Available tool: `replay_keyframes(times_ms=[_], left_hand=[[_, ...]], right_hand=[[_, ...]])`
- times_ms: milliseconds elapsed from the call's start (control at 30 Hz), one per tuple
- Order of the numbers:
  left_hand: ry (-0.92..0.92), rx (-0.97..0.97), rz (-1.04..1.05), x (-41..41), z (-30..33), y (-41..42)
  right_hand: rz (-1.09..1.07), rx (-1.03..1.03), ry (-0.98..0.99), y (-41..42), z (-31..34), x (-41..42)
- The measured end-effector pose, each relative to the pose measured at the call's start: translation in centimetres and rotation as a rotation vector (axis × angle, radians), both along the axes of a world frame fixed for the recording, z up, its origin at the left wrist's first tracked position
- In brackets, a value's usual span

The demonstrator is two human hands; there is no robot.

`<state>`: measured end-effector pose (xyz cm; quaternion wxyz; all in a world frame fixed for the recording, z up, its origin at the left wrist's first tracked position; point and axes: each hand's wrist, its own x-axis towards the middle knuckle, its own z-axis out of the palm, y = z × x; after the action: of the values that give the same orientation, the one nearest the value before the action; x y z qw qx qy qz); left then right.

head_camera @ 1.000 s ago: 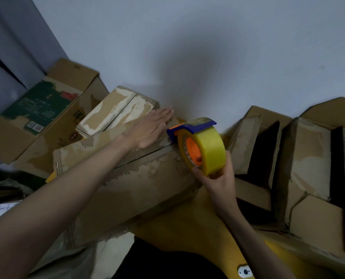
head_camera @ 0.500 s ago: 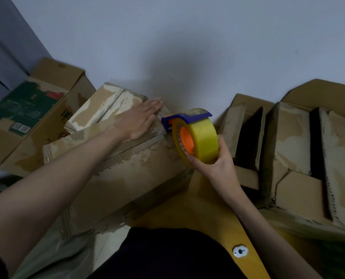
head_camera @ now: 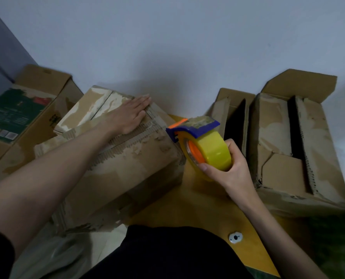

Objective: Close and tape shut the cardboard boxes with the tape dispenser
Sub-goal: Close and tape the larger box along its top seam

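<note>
A worn cardboard box (head_camera: 127, 168) with its flaps down sits in front of me on a yellow table (head_camera: 187, 202). My left hand (head_camera: 130, 115) presses flat on the box's top seam, fingers straight. My right hand (head_camera: 228, 168) grips a tape dispenser (head_camera: 204, 146), a yellow roll on an orange core with a blue cutter. The dispenser is at the box's right top edge, its cutter touching or nearly touching the corner.
Two open cardboard boxes (head_camera: 284, 150) with raised flaps stand at the right. A box with a green printed flap (head_camera: 16, 117) is at the far left. A second closed box (head_camera: 91, 105) lies behind the main one. A grey wall (head_camera: 187, 47) rises behind everything.
The view has shifted, so everything sits lower in the frame. My right hand and the dispenser have drawn slightly away from the box's seam toward its right edge. My left hand stays flat on top.
</note>
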<state>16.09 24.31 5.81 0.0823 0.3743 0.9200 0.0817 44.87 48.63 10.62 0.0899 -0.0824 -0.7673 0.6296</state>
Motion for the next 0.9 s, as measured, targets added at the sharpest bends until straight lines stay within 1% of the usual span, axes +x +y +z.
replay_keyframes(times_ms=[300, 633, 900], left_hand=[[0.023, -0.026, -0.001, 0.3, 0.2, 0.4], [0.013, -0.039, 0.005, 0.1, -0.2, 0.4], [0.013, -0.046, 0.009, 0.1, -0.2, 0.4]], right_hand=[[-0.065, 0.039, -0.033, 0.7, 0.1, 4.0], [-0.152, 0.035, -0.123, 2.1, 0.2, 7.7], [-0.179, 0.017, -0.149, 2.0, -0.2, 8.5]])
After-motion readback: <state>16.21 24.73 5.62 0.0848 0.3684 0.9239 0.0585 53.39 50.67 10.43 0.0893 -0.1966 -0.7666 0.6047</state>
